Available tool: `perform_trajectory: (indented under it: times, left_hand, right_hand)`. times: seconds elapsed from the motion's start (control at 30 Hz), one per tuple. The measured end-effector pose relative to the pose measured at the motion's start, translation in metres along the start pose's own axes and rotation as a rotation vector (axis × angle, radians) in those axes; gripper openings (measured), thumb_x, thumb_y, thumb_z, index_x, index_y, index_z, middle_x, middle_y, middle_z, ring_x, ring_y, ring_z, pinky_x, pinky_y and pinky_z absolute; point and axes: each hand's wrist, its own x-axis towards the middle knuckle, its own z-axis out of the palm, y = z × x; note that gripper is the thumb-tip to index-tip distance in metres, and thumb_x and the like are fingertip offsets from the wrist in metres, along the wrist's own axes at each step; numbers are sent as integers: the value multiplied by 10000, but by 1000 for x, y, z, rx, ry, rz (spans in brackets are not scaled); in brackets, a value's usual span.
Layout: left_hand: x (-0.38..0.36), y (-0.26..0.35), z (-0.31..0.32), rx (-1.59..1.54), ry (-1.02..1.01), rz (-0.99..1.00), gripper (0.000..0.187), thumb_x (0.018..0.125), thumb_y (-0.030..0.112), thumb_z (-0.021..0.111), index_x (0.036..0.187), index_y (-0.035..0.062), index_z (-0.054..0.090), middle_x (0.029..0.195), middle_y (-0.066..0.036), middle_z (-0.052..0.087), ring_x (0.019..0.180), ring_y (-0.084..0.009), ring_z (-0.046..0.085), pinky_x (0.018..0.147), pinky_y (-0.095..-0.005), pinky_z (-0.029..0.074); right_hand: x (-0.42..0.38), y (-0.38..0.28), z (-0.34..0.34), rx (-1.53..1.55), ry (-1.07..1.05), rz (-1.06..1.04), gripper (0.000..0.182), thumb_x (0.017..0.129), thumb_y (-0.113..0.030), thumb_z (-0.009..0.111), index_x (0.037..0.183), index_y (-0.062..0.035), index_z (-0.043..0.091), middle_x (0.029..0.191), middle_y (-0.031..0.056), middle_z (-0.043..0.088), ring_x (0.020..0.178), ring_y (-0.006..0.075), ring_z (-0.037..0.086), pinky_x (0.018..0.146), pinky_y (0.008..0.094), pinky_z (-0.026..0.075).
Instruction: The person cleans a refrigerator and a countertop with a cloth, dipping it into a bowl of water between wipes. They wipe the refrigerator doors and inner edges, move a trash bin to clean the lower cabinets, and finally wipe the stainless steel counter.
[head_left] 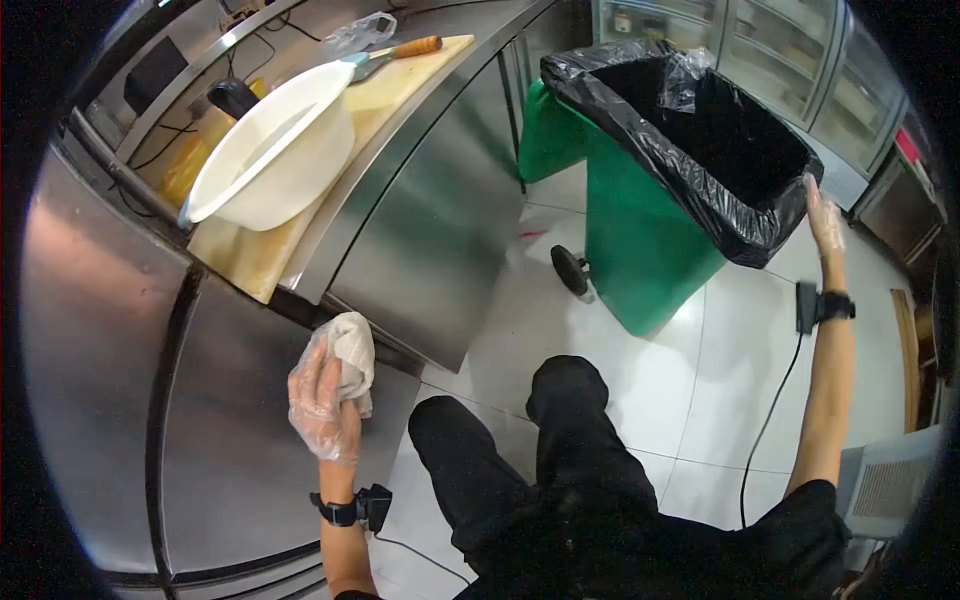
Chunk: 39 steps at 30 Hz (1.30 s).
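My left hand (322, 400), in a clear plastic glove, grips a crumpled white cloth (352, 352) in front of the steel cabinet doors. On the far right my right hand (824, 222), also gloved, rests at the rim of a green bin (640, 235) lined with a black bag (690, 170). Its fingers lie stretched along the bag's outer edge. Up on the counter, a white basin (290, 165) sits tilted on a yellowish cutting board (235, 258), with a wooden-handled tool (415, 47) beyond it.
Steel cabinets (430, 200) run along the left under the counter. A wheel (570, 270) sticks out beside the bin. Glass-door fridges (775, 55) stand at the back. A vented grey unit (895, 485) is at the lower right. Cables hang from both wrist straps.
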Motion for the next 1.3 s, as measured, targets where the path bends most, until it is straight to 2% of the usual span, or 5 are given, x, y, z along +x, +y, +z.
perform_trajectory:
  times: [0.13, 0.33, 0.8, 1.03, 1.3]
  left_hand:
    - [21, 22, 23, -41, -12, 76, 453, 651, -74, 614, 1078, 75, 615, 1209, -127, 600, 1010, -372, 585, 848, -443, 503]
    - [59, 78, 58, -273, 31, 191, 454, 639, -57, 616, 1077, 61, 633, 1182, -142, 620, 1031, -364, 595, 890, -423, 490]
    - [51, 103, 70, -452, -63, 146, 502, 645, -91, 542, 1124, 43, 606, 1206, -162, 605, 1072, -374, 584, 946, -436, 456]
    - [54, 95, 75, -467, -5, 148, 524, 641, -81, 538, 1149, 35, 597, 1216, -165, 598, 1076, -381, 577, 945, -439, 444]
    - [69, 116, 89, -548, -32, 153, 505, 681, -49, 535, 1174, 32, 606, 1216, -171, 598, 1100, -378, 566, 970, -424, 433]
  right_hand:
    - [-98, -135, -125, 539, 541, -272, 685, 839, -492, 635, 1303, -7, 498, 1299, 221, 532, 1196, 358, 515, 1029, 405, 384]
    - [-122, -212, -121, 226, 198, -371, 891, 686, -307, 786, 1404, -72, 313, 1012, 147, 577, 877, 313, 596, 779, 427, 492]
    - [-76, 25, -61, -1, 216, -392, 974, 600, -72, 804, 1437, -226, 330, 1235, 110, 564, 1091, 332, 556, 957, 418, 443]
    - [-83, 46, -64, -336, 117, 122, 750, 752, 68, 508, 1440, -192, 354, 1454, 102, 404, 1295, 327, 414, 1072, 433, 362]
    - [-102, -116, -125, 393, 595, -387, 460, 895, -340, 591, 1284, -104, 520, 1313, 124, 531, 1227, 273, 492, 1025, 374, 406]
